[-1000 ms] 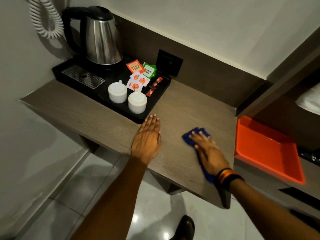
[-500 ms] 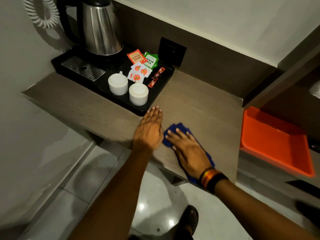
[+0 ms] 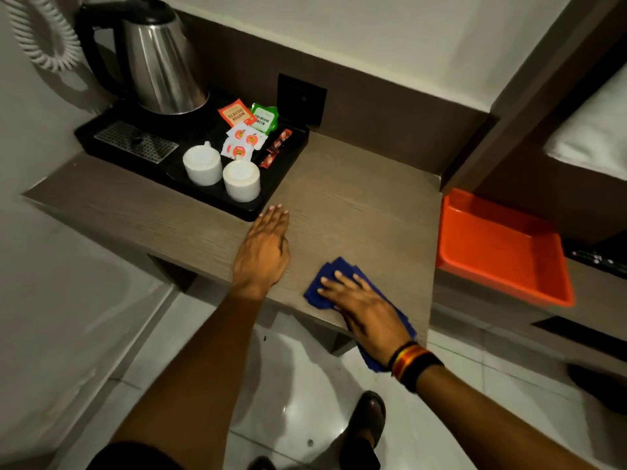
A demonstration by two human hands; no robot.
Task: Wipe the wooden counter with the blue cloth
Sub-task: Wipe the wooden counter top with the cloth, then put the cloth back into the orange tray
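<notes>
The wooden counter [image 3: 356, 205] runs from the left wall to a step at the right. A blue cloth [image 3: 325, 276] lies near the counter's front edge, part of it hanging over the edge. My right hand [image 3: 366, 307] presses flat on the cloth, fingers spread toward the left. My left hand [image 3: 263, 252] rests flat on the bare wood, a short gap to the left of the cloth, fingertips almost at the black tray's corner.
A black tray [image 3: 281, 184] at the back left holds a steel kettle [image 3: 159, 59], two upturned white cups [image 3: 222, 173] and tea sachets [image 3: 249, 127]. An orange tray [image 3: 498, 245] sits on a lower ledge to the right. A wall socket [image 3: 301, 98] is behind.
My right hand slid the cloth left until it met my left hand, then back right a little along the front edge. The left hand stayed put.
</notes>
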